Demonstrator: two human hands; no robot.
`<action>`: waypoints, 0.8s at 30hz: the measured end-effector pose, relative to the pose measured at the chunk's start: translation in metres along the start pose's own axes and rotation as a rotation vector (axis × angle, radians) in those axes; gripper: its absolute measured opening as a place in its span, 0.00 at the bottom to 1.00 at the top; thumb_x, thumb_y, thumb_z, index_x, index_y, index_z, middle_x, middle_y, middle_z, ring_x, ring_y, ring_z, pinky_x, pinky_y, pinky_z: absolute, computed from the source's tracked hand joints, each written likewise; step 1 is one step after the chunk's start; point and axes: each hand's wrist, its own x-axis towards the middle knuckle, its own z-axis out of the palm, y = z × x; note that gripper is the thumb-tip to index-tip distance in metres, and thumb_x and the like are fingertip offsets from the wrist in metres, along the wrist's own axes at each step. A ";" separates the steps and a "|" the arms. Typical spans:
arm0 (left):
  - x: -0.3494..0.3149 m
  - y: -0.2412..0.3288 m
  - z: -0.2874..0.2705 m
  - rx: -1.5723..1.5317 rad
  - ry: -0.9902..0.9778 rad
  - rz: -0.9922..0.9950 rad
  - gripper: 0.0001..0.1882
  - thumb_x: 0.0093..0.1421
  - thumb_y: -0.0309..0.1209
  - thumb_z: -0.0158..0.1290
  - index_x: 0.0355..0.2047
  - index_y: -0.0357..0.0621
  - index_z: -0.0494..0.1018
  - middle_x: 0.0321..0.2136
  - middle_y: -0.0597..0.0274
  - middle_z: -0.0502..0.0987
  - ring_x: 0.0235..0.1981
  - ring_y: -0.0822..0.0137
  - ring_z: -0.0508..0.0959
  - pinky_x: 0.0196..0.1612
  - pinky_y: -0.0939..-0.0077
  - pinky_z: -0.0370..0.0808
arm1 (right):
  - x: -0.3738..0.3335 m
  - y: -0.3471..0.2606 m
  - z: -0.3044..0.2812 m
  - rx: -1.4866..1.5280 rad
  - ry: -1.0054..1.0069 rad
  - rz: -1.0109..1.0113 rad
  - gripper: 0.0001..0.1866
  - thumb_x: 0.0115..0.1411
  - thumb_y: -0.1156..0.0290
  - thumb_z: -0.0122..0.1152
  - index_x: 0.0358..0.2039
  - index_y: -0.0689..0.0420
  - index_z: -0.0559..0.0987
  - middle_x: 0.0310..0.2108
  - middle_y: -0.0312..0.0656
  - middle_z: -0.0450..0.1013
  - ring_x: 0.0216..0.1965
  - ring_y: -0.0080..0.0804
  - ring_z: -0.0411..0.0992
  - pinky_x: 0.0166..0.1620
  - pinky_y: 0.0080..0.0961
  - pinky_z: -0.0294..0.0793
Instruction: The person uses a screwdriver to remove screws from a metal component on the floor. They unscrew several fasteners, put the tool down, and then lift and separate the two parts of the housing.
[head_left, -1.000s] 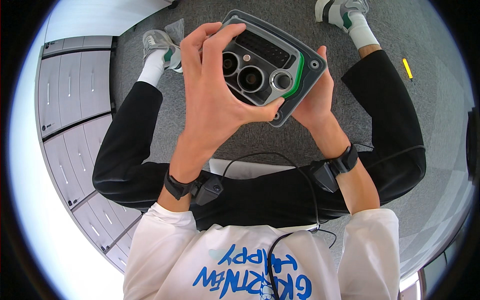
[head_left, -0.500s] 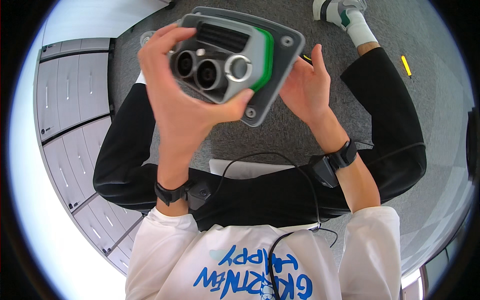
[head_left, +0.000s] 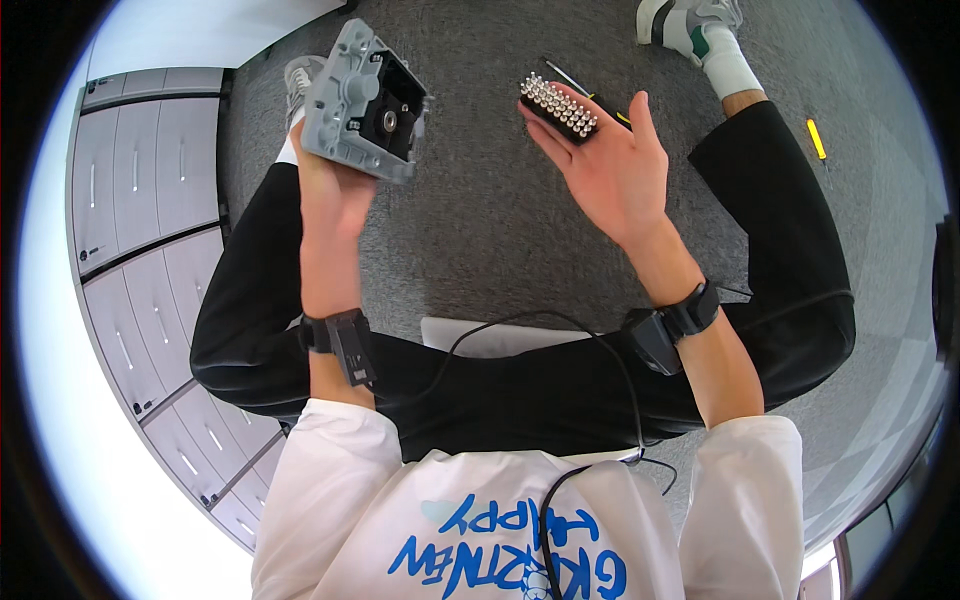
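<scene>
Up at the left, my left hand is closed on a grey housing by its lower end. The housing is tilted, with its hollow, dark inner side turned toward the right. Its grip fingers are mostly hidden behind it. Opposite, my right hand is palm up with the thumb apart and the fingers stretched out. A black block with rows of silver metal pins lies across those fingers, pins upward. Just beyond that hand, a screwdriver lies on the floor, its handle partly hidden by the hand.
A second screwdriver with a yellow handle lies on the grey carpet beyond my right leg. Grey cabinets line the left side. A flat pale object sits between my legs, and a black cable crosses my lap.
The housing has moved left and turned, so its hollow inner side shows instead of its front with round openings. The pin block on my right hand has come into sight; that hand has barely moved.
</scene>
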 end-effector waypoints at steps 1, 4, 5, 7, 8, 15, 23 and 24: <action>0.004 -0.006 0.002 0.006 0.012 -0.062 0.35 0.70 0.59 0.38 0.69 0.50 0.61 0.65 0.55 0.66 0.63 0.54 0.69 0.64 0.47 0.69 | 0.000 0.000 0.000 0.004 0.009 -0.002 0.45 0.74 0.39 0.28 0.65 0.76 0.58 0.63 0.64 0.61 0.68 0.51 0.60 0.74 0.40 0.54; 0.010 -0.024 0.001 -0.152 0.045 -0.217 0.36 0.70 0.61 0.38 0.69 0.53 0.61 0.65 0.56 0.66 0.64 0.54 0.68 0.65 0.46 0.68 | 0.000 0.000 -0.003 -0.043 0.015 -0.010 0.45 0.74 0.39 0.27 0.66 0.76 0.55 0.66 0.65 0.57 0.70 0.53 0.56 0.75 0.41 0.51; 0.015 -0.028 -0.004 -0.157 0.045 -0.263 0.36 0.69 0.62 0.37 0.69 0.55 0.61 0.65 0.57 0.66 0.64 0.54 0.68 0.65 0.45 0.68 | 0.000 0.000 -0.004 -0.095 0.011 -0.018 0.46 0.74 0.40 0.25 0.68 0.76 0.51 0.68 0.66 0.54 0.72 0.55 0.52 0.76 0.42 0.47; 0.024 -0.035 -0.011 -0.176 0.027 -0.272 0.35 0.70 0.60 0.39 0.68 0.53 0.63 0.65 0.56 0.66 0.64 0.53 0.68 0.65 0.44 0.67 | 0.003 0.002 -0.004 -0.101 0.011 -0.016 0.45 0.74 0.40 0.26 0.68 0.77 0.51 0.68 0.66 0.54 0.72 0.55 0.52 0.76 0.42 0.48; 0.027 -0.036 -0.014 -0.191 0.009 -0.276 0.34 0.70 0.58 0.41 0.67 0.52 0.64 0.65 0.56 0.66 0.64 0.52 0.68 0.65 0.43 0.67 | 0.004 0.003 -0.004 -0.104 0.007 -0.015 0.45 0.75 0.40 0.26 0.68 0.77 0.51 0.68 0.66 0.54 0.72 0.56 0.52 0.76 0.42 0.48; 0.076 -0.056 -0.031 0.595 0.131 -0.013 0.36 0.60 0.56 0.57 0.56 0.36 0.71 0.45 0.55 0.79 0.47 0.63 0.79 0.50 0.67 0.75 | 0.009 0.009 -0.001 -0.032 0.065 0.023 0.44 0.74 0.40 0.30 0.66 0.76 0.57 0.65 0.64 0.60 0.69 0.54 0.58 0.75 0.42 0.53; 0.103 -0.074 -0.010 0.814 -0.032 0.236 0.38 0.57 0.56 0.62 0.49 0.29 0.74 0.40 0.52 0.81 0.38 0.67 0.81 0.42 0.70 0.77 | 0.011 0.011 0.005 -0.019 0.102 0.042 0.44 0.75 0.42 0.27 0.68 0.77 0.51 0.68 0.68 0.54 0.72 0.58 0.52 0.75 0.45 0.51; 0.101 -0.078 -0.006 0.808 -0.031 0.233 0.38 0.57 0.56 0.62 0.49 0.29 0.74 0.40 0.52 0.81 0.38 0.67 0.81 0.42 0.70 0.77 | 0.011 0.010 0.005 -0.030 0.108 0.032 0.44 0.75 0.43 0.24 0.68 0.78 0.48 0.69 0.71 0.51 0.73 0.60 0.48 0.75 0.44 0.49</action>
